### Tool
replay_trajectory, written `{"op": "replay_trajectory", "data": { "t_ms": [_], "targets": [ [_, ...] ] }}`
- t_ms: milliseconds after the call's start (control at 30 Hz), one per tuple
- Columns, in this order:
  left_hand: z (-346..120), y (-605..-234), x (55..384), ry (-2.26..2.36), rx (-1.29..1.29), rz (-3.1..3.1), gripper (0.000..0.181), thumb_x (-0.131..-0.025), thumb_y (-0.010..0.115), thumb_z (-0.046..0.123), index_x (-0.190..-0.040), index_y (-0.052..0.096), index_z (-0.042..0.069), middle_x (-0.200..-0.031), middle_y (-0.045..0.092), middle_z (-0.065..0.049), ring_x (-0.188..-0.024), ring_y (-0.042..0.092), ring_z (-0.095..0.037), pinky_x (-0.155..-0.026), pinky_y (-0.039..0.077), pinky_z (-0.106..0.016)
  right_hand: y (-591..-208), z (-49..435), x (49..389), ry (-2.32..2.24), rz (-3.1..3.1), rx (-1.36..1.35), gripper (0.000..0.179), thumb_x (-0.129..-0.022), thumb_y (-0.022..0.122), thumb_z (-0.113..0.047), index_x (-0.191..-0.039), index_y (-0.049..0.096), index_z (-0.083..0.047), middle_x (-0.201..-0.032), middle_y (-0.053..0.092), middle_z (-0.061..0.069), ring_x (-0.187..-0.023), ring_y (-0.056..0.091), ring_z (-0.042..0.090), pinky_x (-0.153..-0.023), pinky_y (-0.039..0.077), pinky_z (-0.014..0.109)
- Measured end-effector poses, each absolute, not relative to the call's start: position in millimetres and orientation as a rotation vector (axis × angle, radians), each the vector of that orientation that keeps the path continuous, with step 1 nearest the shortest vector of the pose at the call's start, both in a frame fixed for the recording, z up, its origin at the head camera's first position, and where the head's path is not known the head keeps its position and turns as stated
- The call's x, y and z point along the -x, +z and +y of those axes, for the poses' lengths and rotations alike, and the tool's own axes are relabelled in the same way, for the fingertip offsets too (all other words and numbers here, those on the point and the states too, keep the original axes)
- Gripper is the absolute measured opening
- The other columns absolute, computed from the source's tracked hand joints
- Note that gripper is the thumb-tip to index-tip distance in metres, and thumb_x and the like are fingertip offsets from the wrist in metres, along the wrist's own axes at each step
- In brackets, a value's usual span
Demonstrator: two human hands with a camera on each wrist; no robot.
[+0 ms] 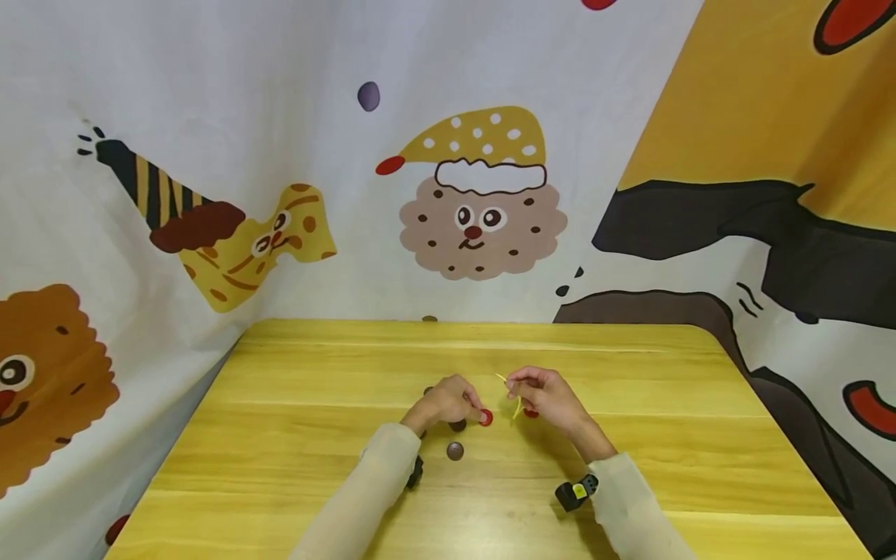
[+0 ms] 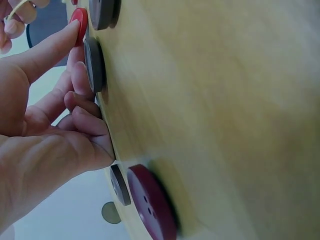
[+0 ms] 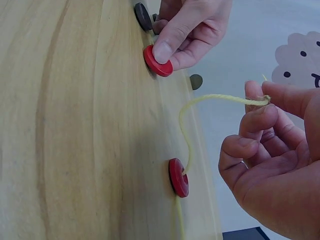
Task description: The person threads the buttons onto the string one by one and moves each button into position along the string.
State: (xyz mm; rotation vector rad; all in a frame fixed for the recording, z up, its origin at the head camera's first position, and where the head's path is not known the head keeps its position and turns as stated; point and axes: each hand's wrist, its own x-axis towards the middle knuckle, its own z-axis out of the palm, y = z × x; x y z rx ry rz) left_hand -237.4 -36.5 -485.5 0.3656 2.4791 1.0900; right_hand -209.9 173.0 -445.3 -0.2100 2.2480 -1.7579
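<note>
My left hand pinches a red button between thumb and forefinger, low over the table. In the right wrist view that button is tilted, thumb on its face. My right hand pinches a yellow string near its end, where a knot or brownish tip shows at the fingertips. From there the string curves down through a second red button, which stands tilted at the tabletop. Dark buttons lie by the left hand, one right under its fingers.
A brown button lies on the wooden table nearer the front. A maroon button and a grey one sit behind the left hand. A printed curtain hangs along the table's back edge.
</note>
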Motion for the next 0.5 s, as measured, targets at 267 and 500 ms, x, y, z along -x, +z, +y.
{"op": "replay_trajectory", "data": {
  "t_ms": [267, 500],
  "targets": [
    [-37, -487, 239, 1.092, -0.381, 2.494, 0.007, -0.082, 0.08, 0.017, -0.08, 0.075, 0.012, -0.076, 0.067, 0.004, -0.071, 0.054, -0.012, -0.065, 0.044, -0.027, -469, 179, 223, -1.774, 2.246, 0.183, 0.02, -0.1, 0.058, -0.009, -0.112, 0.064, 0.006, -0.094, 0.068, 0.021, -0.06, 0.043, 0.016, -0.054, 0.038, 0.03],
    [-37, -490, 239, 1.134, -0.376, 2.482, 0.008, -0.083, 0.079, 0.018, -0.08, 0.075, 0.012, -0.085, 0.068, 0.003, -0.08, 0.056, -0.015, -0.069, 0.045, -0.03, -474, 180, 224, -1.765, 2.275, 0.212, 0.026, -0.098, 0.061, -0.012, -0.113, 0.063, 0.009, -0.089, 0.069, 0.014, -0.06, 0.044, 0.015, -0.052, 0.037, 0.029]
  ]
}}
